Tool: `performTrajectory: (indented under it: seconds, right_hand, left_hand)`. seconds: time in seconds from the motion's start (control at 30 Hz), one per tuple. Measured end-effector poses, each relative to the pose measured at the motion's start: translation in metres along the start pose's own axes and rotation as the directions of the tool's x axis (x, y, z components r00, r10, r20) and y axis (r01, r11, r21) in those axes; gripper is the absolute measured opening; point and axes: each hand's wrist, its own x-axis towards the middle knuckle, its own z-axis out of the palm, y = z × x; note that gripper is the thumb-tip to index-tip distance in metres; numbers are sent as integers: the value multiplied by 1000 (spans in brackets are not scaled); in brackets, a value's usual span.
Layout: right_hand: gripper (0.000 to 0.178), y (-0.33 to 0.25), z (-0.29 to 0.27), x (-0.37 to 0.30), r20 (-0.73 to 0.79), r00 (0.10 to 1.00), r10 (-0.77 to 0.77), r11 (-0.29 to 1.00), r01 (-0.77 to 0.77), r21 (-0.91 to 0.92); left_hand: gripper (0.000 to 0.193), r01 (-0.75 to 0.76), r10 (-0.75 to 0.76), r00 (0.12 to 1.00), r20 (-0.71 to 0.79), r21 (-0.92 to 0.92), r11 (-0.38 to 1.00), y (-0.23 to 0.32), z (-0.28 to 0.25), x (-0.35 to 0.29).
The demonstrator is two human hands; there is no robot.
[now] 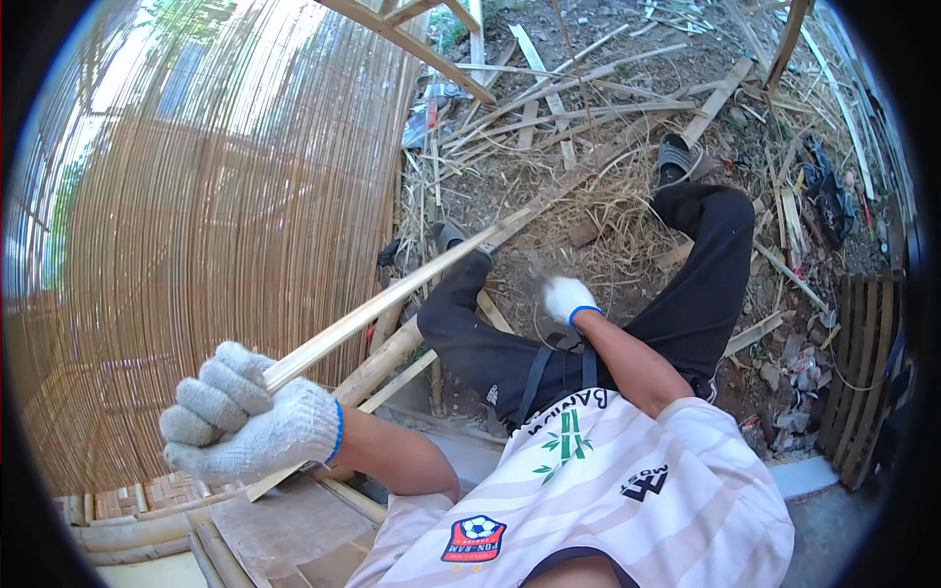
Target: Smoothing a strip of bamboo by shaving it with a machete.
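Note:
My left hand (253, 416), in a whitish knit glove with a blue cuff, is raised at the left with its fingers wrapped round one end of a long split bamboo strip (382, 306). The pale strip slants away past my left shin toward the ground between my feet. Over my lap, my right hand (569, 300) is gloved the same way and curled closed. Motion smears its fingertips, and a dim blur lies just beyond them, so whatever it grips cannot be made out. A visible gap separates this hand from the strip.
A tall screen of thin bamboo slats (225, 245) stands along my left. Shavings (598, 211) and loose bamboo strips (564, 122) litter the ground ahead. A thick bamboo pole (382, 363) lies beside my left thigh. A slatted wooden panel (858, 377) leans at the right.

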Motion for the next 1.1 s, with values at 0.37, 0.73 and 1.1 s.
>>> performTrajectory:
  seconds: [0.37, 0.73, 1.1]
  right_hand:
    - [44, -63, -51, -50, -168, 980, -103, 953, 146, 265]
    - [13, -206, -157, -209, -109, 751, -651, 690, 646, 326]
    - [32, -100, -115, -134, -53, 962, -267, 954, 272, 125]
  left_hand:
    - [49, 142, -77, 967, 241, -262, 955, -1, -17, 1]
    - [50, 104, -27, 958, 285, -259, 960, 0, -14, -1]
    - [53, 199, -72, 932, 355, -334, 921, -3, -22, 6]
